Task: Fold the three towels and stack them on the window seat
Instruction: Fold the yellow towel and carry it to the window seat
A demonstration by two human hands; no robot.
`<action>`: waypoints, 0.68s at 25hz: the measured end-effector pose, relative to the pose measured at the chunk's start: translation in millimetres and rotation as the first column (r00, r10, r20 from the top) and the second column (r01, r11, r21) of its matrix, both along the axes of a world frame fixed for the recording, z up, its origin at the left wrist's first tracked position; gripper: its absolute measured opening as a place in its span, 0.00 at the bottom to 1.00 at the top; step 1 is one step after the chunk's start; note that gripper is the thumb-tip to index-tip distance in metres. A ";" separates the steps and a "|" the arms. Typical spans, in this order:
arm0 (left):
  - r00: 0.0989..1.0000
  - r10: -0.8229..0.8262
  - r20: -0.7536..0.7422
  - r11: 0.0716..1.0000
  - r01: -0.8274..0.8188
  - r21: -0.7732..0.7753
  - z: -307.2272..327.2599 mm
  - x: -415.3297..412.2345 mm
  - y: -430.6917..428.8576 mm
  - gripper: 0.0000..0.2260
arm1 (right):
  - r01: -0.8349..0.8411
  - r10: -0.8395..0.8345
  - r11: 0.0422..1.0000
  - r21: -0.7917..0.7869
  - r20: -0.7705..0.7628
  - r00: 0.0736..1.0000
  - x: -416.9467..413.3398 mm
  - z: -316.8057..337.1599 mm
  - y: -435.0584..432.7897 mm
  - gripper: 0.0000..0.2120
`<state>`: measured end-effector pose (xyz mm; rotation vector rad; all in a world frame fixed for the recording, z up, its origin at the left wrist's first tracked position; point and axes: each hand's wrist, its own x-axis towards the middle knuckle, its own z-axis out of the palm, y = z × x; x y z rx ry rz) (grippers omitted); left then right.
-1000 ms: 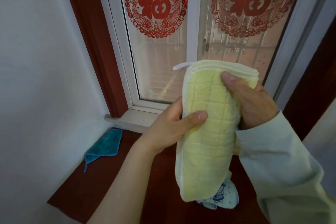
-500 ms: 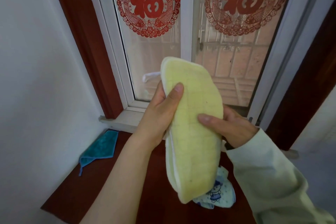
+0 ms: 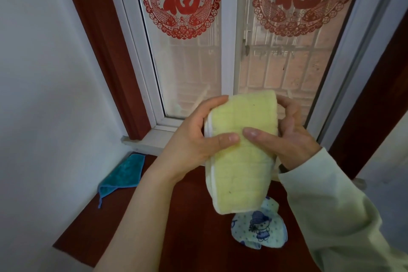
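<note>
Dark red window seat [image 3: 187, 227]: teal towel [image 3: 123, 174] lying at 10 o'clock, crumpled cartoon-print towel [image 3: 258, 227] around 3.

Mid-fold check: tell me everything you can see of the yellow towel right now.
The yellow towel is pale yellow, soft-looking cloth with a faint grid pattern and white edging showing stacked layers along its left side. It is folded into a narrow strip, curved over at the top, lower end hanging free. It is up in the air above the window seat; the left hand and the right hand each pinch it, thumbs in front, fingers behind.
</note>
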<state>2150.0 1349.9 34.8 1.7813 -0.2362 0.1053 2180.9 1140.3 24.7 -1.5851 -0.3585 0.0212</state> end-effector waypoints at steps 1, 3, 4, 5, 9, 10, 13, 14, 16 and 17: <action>0.999 -0.045 -0.008 0.998 0.045 0.048 0.2 -1.1 3.6 0.35 | -0.040 0.040 0.999 -0.032 0.007 0.999 0.2 2.5 -3.3 0.48; 0.997 -0.072 0.001 0.982 0.070 0.177 1.0 -1.7 8.1 0.40 | -0.140 0.143 0.983 -0.122 0.019 0.990 1.2 8.8 -10.3 0.55; 0.998 -0.057 0.018 0.972 0.052 0.228 1.6 -1.4 8.5 0.40 | -0.165 0.177 0.966 -0.200 0.044 0.983 2.8 10.6 -13.0 0.55; 0.998 -0.040 0.040 0.966 0.028 0.258 2.8 -1.2 7.8 0.40 | -0.166 0.193 0.947 -0.276 0.075 0.978 2.9 13.4 -14.3 0.52; 0.991 0.046 0.126 0.955 -0.081 0.285 5.4 -1.3 5.2 0.37 | -0.025 0.111 0.905 -0.425 0.177 0.978 -1.1 18.2 -11.0 0.33; 0.989 0.074 0.130 0.952 -0.109 0.285 4.4 -0.5 6.5 0.37 | -0.011 0.096 0.913 -0.407 0.189 0.977 -2.1 16.5 -11.1 0.30; 0.979 0.168 0.111 0.948 -0.191 0.255 0.0 1.8 8.8 0.35 | -0.012 0.070 0.953 -0.302 0.183 0.981 -4.1 11.4 -9.3 0.23; 0.977 0.188 0.105 0.949 -0.208 0.238 -1.3 2.6 9.0 0.33 | -0.012 0.061 0.962 -0.274 0.171 0.983 -3.8 10.7 -8.7 0.22; 0.975 0.199 0.100 0.950 -0.217 0.223 -1.7 3.1 9.5 0.30 | -0.024 0.064 0.962 -0.273 0.141 0.988 -2.3 11.9 -9.0 0.27; 0.979 0.183 0.094 0.953 -0.200 0.227 -0.4 2.2 9.9 0.30 | -0.043 0.082 0.953 -0.299 0.120 0.989 -1.5 13.8 -10.0 0.32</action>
